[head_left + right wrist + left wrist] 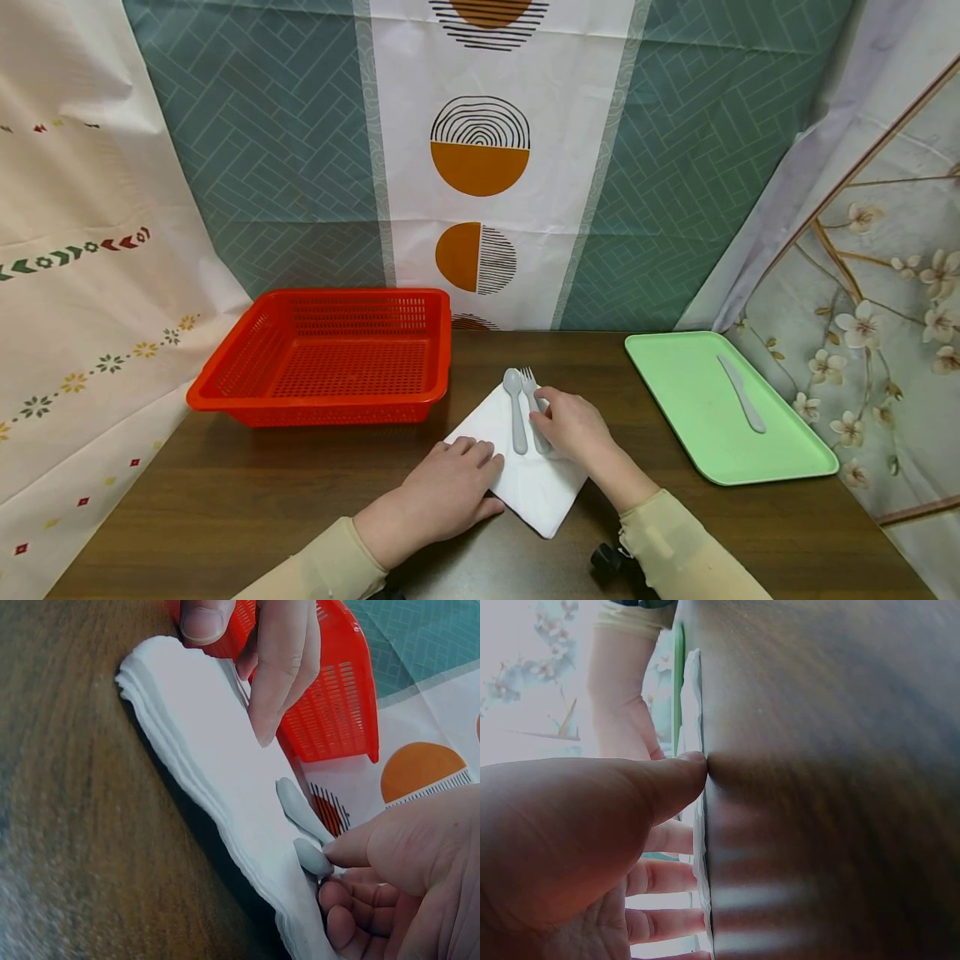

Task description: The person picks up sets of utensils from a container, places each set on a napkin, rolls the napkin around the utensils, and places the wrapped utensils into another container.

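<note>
A folded white napkin (543, 504) lies slantwise on the table, and on it a grey spoon (518, 421) and a grey fork (529, 392) lie side by side. My left hand (453, 492) rests on the napkin's left edge with its fingers stretched out; the left wrist view shows the thumb (679, 784) along the napkin's near edge. With my right hand (576, 427) I pinch the fork between thumb and fingers. Its handle end (311, 856) shows beside the thumb in the right wrist view, and the spoon's handle (298, 806) lies just beyond.
To the left at the back stands a red plastic basket (322, 408) with perforated sides. A light green tray (690, 408) lies to the right, with a grey knife (741, 392) on it. Patterned cloths hang behind and beside the brown table (225, 508).
</note>
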{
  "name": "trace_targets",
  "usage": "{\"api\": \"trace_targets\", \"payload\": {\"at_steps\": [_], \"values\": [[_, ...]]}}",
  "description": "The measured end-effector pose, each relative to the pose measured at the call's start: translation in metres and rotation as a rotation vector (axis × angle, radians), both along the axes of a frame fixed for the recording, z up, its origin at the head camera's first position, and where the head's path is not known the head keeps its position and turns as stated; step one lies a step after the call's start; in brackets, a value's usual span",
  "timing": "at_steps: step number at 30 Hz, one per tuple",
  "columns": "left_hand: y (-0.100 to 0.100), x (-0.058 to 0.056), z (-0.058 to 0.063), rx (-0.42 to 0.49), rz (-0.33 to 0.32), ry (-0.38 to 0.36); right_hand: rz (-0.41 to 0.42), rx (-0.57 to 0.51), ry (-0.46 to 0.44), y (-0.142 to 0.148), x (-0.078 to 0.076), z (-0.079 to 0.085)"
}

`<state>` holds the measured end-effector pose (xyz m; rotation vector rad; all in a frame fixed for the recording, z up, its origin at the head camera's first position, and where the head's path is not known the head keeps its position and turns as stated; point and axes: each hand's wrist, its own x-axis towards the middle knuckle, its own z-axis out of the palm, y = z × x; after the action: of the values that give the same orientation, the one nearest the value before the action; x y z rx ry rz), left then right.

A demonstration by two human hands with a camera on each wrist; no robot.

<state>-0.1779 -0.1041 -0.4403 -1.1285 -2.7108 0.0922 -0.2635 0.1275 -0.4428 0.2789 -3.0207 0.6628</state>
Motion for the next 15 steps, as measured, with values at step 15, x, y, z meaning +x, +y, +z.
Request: {"api": "trace_targets", "payload": {"at_steps": [15], "values": [[0.0002, 0.0008, 0.0009, -0.004, 0.0, -0.003, -0.002, 0.008, -0.004, 0.0005, -0.0006, -0.0003]]}}
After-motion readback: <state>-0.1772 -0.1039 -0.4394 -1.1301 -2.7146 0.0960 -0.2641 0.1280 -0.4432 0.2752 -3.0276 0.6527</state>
